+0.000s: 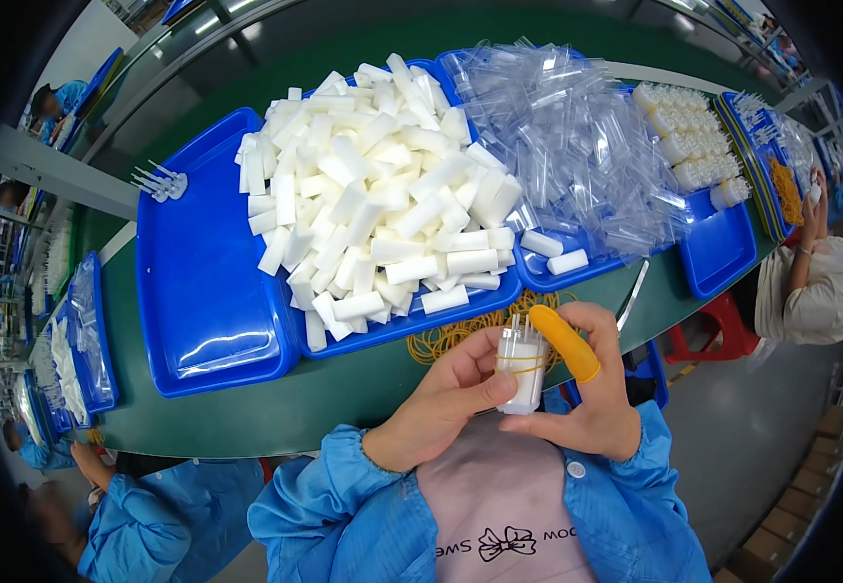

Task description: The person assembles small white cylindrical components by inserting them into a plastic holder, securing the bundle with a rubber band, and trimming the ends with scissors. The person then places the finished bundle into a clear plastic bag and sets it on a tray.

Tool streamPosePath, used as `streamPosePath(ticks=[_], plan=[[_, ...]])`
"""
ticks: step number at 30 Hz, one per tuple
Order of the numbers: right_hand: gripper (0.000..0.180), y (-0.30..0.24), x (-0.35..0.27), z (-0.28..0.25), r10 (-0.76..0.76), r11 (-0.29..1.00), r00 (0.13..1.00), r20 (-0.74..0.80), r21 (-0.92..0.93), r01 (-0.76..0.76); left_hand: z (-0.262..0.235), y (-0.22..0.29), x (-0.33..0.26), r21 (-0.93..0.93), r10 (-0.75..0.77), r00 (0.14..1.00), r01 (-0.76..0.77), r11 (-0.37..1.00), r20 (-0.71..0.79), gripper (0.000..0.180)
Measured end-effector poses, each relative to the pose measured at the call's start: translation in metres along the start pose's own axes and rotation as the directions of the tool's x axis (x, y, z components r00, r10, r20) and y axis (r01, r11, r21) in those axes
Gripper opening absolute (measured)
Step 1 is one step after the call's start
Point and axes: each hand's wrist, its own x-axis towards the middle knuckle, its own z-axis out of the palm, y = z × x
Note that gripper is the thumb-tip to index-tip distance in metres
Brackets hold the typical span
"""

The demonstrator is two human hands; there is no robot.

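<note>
Together, the left grip [431,408] and right grip [604,403] pinch a clear case [520,374]. Blue trays [213,291] crowd the green tabletop [247,423], with people [174,515] to both sides and grey floor [776,389] at right.

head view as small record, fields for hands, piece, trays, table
left hand: holds the clear case
right hand: on the same case, orange cot on index finger
case: white inside, yellow band around it
left tray: white pronged part at corner
middle tray: white blocks, heaped
next tray right: clear plastic pieces
table: green, yellow bands by the trays
</note>
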Motion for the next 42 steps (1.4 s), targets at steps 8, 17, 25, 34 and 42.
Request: streamPosePath(ticks=[8, 17, 25, 34, 42], plan=[[0.072, 0.006, -0.008, 0.006, -0.049, 0.999, 0.994, -0.101, -0.01, 0.048, -0.01, -0.011, 0.0, -0.208, -0.018, 0.999, 0.026, 0.978, 0.044, 0.065], [0.078, -0.006, 0.0, -0.002, -0.016, 0.998, 1.0, 0.018, -0.053, 0.016, -0.006, -0.009, -0.002, -0.011, -0.015, 0.997, 0.014, 1.0, -0.075, 0.059], [0.071, -0.001, -0.004, 0.004, -0.101, 0.977, 0.994, -0.041, -0.195, 0.091, -0.004, -0.012, -0.003, -0.018, 0.059, 0.997, -0.06, 0.998, -0.044, 0.043], [0.092, 0.006, -0.004, -0.005, 0.202, 0.74, 0.977, 0.067, 0.643, -0.197, -0.002, -0.006, -0.008, 0.01, 0.054, 0.998, -0.054, 0.998, -0.024, 0.065], [0.06, 0.015, -0.005, -0.018, -0.028, 0.749, 0.972, 0.234, 0.649, -0.135, 0.002, -0.012, -0.005, 0.256, 0.035, 0.995, -0.058, 0.965, 0.095, 0.065]])
